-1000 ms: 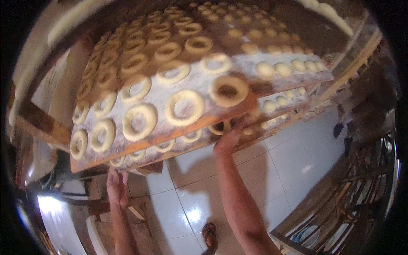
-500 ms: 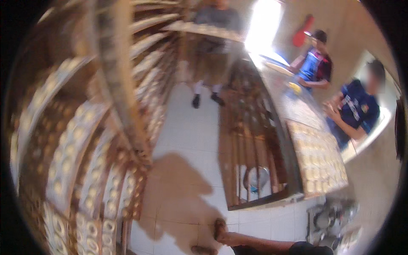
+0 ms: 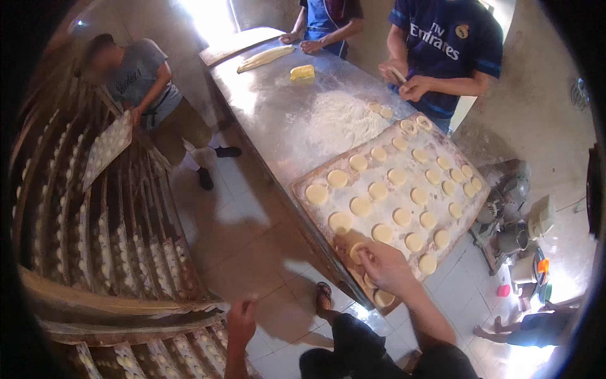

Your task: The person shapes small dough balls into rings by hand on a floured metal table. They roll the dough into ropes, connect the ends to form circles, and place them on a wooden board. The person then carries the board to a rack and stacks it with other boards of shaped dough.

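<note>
My right hand (image 3: 383,268) reaches over the near edge of a floured board (image 3: 435,148), its fingers closed on a pale dough round (image 3: 357,254) and partly covering it. Rows of similar flat rounds lie on the board. Two dough rings (image 3: 409,127) with holes sit at its far corner. My left hand (image 3: 242,321) hangs over the aisle, left of the table and apart from it. Its fingers are curled in; whatever they may hold is hidden.
The board rests on a metal table (image 3: 271,107) with a flour heap (image 3: 344,123), a dough strip (image 3: 265,58) and a yellow lump (image 3: 302,72). Two people work behind it. Left, another person holds a tray (image 3: 108,150) beside racks (image 3: 82,252) of dough. Machinery (image 3: 495,211) stands right.
My view has turned toward the table and come nearer to it. Both my hands have come into view, the right one on a dough round. The person with the tray now appears at the left racks.
</note>
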Tool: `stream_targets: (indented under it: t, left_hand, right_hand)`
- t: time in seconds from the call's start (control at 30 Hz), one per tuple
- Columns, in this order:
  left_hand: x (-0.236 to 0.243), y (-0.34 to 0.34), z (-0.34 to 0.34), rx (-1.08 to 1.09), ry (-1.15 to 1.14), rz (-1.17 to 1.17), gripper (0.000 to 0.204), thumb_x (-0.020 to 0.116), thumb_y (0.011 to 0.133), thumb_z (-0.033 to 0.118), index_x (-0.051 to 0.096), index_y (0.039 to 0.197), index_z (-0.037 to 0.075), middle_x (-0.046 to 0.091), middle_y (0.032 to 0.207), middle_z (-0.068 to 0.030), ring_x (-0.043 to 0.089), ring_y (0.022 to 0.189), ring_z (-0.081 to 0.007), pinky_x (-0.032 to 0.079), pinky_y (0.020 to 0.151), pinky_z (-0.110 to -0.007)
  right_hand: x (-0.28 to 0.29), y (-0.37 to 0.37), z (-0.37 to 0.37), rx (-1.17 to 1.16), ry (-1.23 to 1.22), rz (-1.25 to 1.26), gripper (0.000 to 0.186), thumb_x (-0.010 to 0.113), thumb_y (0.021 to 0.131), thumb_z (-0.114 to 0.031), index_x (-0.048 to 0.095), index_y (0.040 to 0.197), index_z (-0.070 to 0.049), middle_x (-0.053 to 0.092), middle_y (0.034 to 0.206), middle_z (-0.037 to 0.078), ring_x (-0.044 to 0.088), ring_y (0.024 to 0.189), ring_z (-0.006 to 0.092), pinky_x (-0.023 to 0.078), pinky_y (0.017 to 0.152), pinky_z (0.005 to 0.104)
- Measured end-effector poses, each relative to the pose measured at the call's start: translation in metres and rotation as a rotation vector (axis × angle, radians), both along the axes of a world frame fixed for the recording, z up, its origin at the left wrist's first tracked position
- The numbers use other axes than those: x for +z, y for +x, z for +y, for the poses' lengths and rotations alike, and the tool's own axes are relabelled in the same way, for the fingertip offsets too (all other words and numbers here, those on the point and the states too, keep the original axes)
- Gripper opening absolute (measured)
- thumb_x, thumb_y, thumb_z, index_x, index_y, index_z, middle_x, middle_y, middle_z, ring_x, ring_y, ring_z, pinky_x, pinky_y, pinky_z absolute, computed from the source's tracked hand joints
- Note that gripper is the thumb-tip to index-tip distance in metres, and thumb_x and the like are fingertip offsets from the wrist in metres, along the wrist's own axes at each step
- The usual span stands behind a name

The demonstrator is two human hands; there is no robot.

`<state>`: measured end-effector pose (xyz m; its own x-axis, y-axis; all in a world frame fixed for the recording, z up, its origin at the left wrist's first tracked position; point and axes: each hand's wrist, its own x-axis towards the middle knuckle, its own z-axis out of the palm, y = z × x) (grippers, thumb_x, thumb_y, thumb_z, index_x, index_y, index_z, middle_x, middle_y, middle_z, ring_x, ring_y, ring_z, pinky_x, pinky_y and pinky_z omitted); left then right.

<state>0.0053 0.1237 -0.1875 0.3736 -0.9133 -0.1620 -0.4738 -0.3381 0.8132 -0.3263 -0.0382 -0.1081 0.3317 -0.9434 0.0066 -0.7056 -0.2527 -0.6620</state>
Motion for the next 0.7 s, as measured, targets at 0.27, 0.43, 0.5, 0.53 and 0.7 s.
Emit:
stream_targets:
  t: [0.27,0.43,0.5,0.53,0.7]
  left_hand:
    - [0.016,-0.086,-0.252,-0.447,-0.328,-0.633,0.037,0.061,0.091,0.019,0.055,0.123,0.001,0.055,0.117,-0.0212,0.052,0.114,-0.0394,0.043,0.098,-0.047]
    - [0.004,-0.074,-0.285,-0.742,-0.389,-0.549,0.039,0.067,0.086,0.019,0.053,0.117,0.0,0.052,0.119,-0.0221,0.05,0.114,-0.04,0.043,0.096,-0.047]
    - [0.004,-0.068,-0.297,-0.725,-0.425,-0.451,0.036,0.067,0.085,0.017,0.054,0.114,-0.001,0.052,0.117,-0.0226,0.05,0.114,-0.04,0.043,0.095,-0.047]
    - [0.006,-0.067,-0.306,-0.724,-0.445,-0.4,0.034,0.066,0.085,0.015,0.054,0.112,-0.002,0.052,0.116,-0.0229,0.05,0.114,-0.04,0.043,0.095,-0.047]
    - [0.016,-0.051,-0.351,-1.269,-0.339,-0.41,0.027,0.065,0.087,0.016,0.056,0.104,-0.003,0.055,0.116,-0.0226,0.051,0.116,-0.0413,0.043,0.096,-0.048]
  right_hand:
    - [-0.04,0.079,-0.065,-0.104,-0.226,0.49,0.023,0.059,0.084,-0.018,0.06,0.103,-0.004,0.059,0.103,0.016,0.058,0.1,0.0344,0.047,0.081,0.051]
    - [-0.044,0.07,-0.078,-0.001,-0.041,0.241,0.023,0.057,0.083,-0.014,0.059,0.102,-0.002,0.059,0.105,0.018,0.058,0.101,0.037,0.049,0.081,0.0487]
    - [-0.029,0.07,-0.089,-0.04,0.042,0.114,0.022,0.057,0.082,-0.012,0.059,0.102,-0.001,0.059,0.104,0.018,0.058,0.1,0.0361,0.049,0.081,0.0478]
    - [-0.024,0.07,-0.09,-0.105,-0.001,0.127,0.021,0.058,0.081,-0.011,0.058,0.1,-0.002,0.059,0.101,0.02,0.059,0.097,0.0376,0.049,0.081,0.0491]
    - [-0.024,0.083,-0.098,-0.041,0.008,0.253,0.019,0.058,0.08,-0.01,0.058,0.097,-0.002,0.06,0.097,0.023,0.059,0.094,0.0427,0.048,0.081,0.0502]
